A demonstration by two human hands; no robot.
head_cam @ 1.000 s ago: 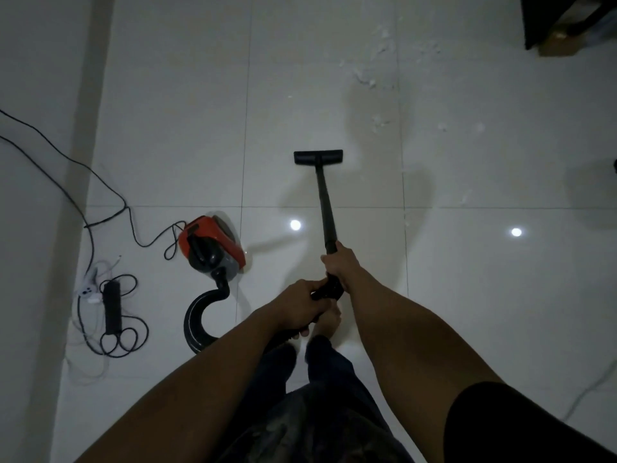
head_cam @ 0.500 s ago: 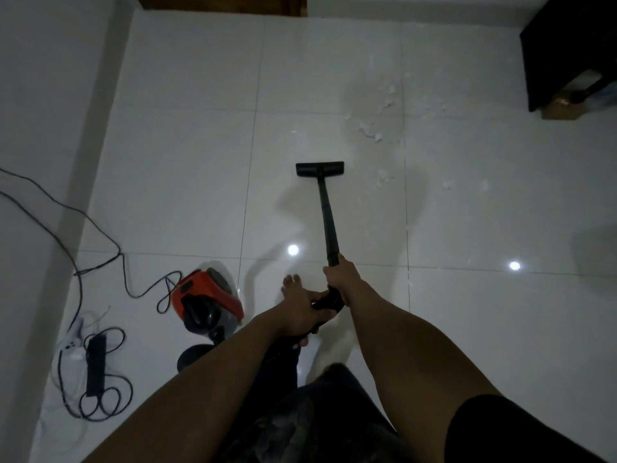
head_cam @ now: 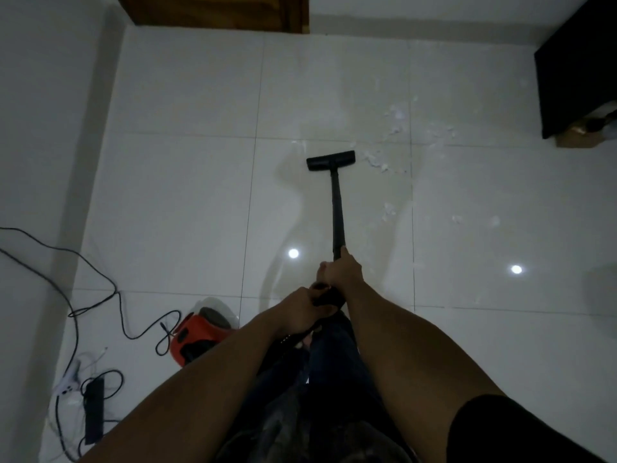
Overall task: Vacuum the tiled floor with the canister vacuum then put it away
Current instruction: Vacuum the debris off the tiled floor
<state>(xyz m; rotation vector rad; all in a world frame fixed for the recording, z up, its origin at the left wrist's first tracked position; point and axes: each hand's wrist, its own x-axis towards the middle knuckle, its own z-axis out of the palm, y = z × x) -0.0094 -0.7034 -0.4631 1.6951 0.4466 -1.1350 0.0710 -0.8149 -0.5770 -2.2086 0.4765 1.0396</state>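
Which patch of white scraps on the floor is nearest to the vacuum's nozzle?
The patch of scraps just right of the nozzle, almost level with it. The other scraps lie farther ahead or back beside the wand.

The slim black vacuum wand (head_cam: 338, 208) is slanting away over the glossy white tiled floor (head_cam: 187, 202), its flat black floor nozzle (head_cam: 330, 161) sitting on a tile just left of scattered white scraps (head_cam: 377, 162). The left hand (head_cam: 300, 310) and right hand (head_cam: 342, 274) are gripping the wand's near end. The orange-red canister vacuum body (head_cam: 197, 335) is resting on the floor to the left, partly hidden behind the left forearm
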